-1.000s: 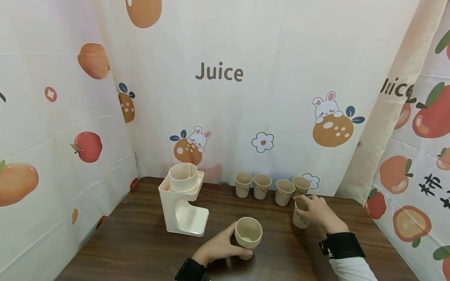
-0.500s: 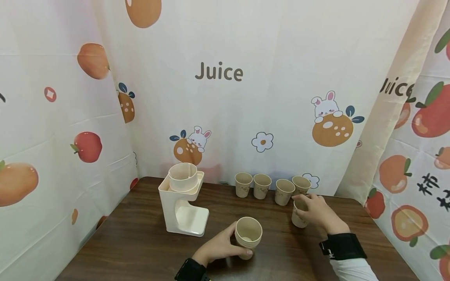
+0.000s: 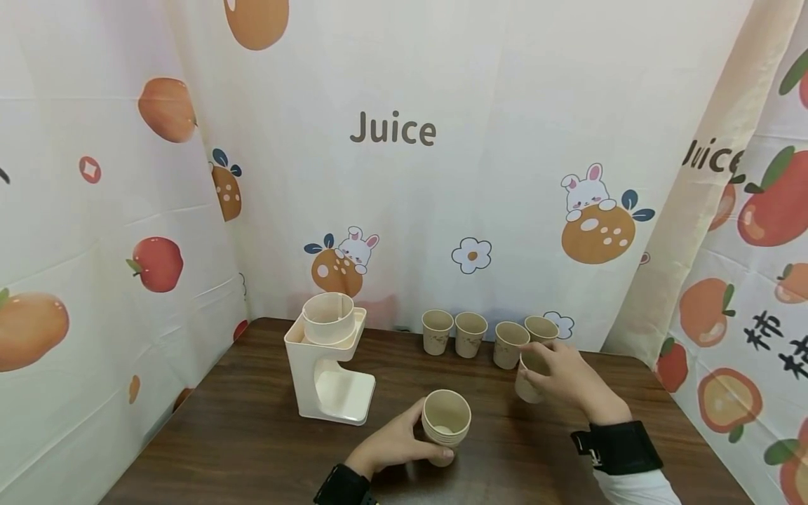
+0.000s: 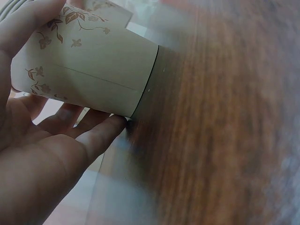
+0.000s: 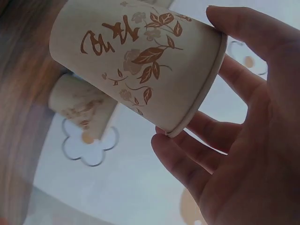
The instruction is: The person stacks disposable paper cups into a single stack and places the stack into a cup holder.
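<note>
A stack of beige paper cups (image 3: 445, 421) stands upright on the table near the front, and my left hand (image 3: 399, 442) grips it from the left side. In the left wrist view the stack's lowest cup (image 4: 89, 61) shows a brown flower print, fingers and thumb around it. Farther right, my right hand (image 3: 568, 379) holds a single paper cup (image 3: 529, 382) by its rim. Seen from the right wrist, this cup (image 5: 136, 61) bears brown writing and leaves, with thumb and fingertips at its rim. Whether its base touches the table I cannot tell.
Several more paper cups stand in a row along the back, among them one (image 3: 437, 332) at the row's left end and one (image 3: 510, 345) beside my right hand. A cream juicer-like stand (image 3: 331, 358) is at the left. Printed curtains (image 3: 404, 189) enclose the dark wooden table (image 3: 240, 435).
My right hand and its cup have shifted slightly left and toward the back, closer to the row. The left hand and its stack stay where they were.
</note>
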`<state>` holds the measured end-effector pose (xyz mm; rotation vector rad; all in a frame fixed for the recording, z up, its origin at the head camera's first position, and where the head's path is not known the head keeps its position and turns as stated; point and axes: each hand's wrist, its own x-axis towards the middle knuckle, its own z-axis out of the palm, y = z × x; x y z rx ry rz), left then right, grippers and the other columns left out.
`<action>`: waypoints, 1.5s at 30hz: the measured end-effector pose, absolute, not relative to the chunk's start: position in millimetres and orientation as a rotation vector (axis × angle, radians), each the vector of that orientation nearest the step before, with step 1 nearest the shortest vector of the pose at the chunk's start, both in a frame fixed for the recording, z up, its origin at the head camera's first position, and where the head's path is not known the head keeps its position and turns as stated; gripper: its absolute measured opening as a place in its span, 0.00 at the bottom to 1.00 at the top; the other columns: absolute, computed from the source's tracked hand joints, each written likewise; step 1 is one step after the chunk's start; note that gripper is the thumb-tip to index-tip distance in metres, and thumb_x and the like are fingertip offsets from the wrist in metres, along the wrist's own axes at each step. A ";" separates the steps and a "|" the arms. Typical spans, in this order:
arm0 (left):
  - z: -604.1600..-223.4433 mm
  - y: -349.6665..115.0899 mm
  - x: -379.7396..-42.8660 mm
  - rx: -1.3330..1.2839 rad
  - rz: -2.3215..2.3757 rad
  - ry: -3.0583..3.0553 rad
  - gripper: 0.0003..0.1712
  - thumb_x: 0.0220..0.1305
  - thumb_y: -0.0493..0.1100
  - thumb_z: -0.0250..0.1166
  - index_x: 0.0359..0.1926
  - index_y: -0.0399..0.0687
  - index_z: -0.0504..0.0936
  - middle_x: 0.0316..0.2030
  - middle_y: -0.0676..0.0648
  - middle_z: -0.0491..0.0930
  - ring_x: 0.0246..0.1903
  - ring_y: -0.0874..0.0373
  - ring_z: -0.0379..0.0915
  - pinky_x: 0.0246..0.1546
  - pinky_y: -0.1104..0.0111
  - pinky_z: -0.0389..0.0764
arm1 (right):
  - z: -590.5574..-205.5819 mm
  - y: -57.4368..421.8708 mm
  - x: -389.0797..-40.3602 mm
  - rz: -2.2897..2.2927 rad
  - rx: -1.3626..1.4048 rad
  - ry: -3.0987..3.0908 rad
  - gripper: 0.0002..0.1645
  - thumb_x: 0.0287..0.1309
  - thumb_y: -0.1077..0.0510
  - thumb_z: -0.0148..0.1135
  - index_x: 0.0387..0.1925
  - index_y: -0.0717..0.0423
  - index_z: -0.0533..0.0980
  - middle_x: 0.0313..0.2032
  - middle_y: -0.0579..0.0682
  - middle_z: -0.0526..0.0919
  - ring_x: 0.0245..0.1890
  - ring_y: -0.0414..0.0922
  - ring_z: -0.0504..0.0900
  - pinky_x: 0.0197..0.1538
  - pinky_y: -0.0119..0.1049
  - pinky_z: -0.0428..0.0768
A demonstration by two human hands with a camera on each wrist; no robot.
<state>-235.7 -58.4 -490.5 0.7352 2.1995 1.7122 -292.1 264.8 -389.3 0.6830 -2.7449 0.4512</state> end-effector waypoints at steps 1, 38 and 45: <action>-490.4 -58.4 -235.5 0.734 1.711 2.201 0.43 0.47 0.52 0.73 0.63 0.75 0.61 0.54 0.57 0.73 0.57 0.60 0.62 0.59 0.44 0.57 | -387.4 263.0 -290.7 0.447 0.694 -2.731 0.23 0.54 0.47 0.64 0.52 0.47 0.76 0.48 0.66 0.75 0.49 0.64 0.69 0.46 0.63 0.70; -488.4 -57.2 -234.6 0.738 1.721 2.187 0.42 0.48 0.52 0.72 0.62 0.74 0.61 0.54 0.54 0.74 0.56 0.58 0.64 0.58 0.45 0.59 | -325.1 198.2 -227.0 0.458 1.015 -2.560 0.28 0.53 0.41 0.64 0.56 0.35 0.72 0.52 0.50 0.73 0.53 0.49 0.67 0.50 0.53 0.73; -488.1 -58.2 -235.0 0.728 1.704 2.185 0.42 0.49 0.53 0.72 0.63 0.75 0.60 0.55 0.54 0.73 0.56 0.58 0.64 0.58 0.44 0.59 | -325.0 189.9 -221.1 0.452 1.058 -2.550 0.28 0.55 0.39 0.62 0.58 0.30 0.69 0.54 0.51 0.72 0.56 0.48 0.65 0.50 0.52 0.74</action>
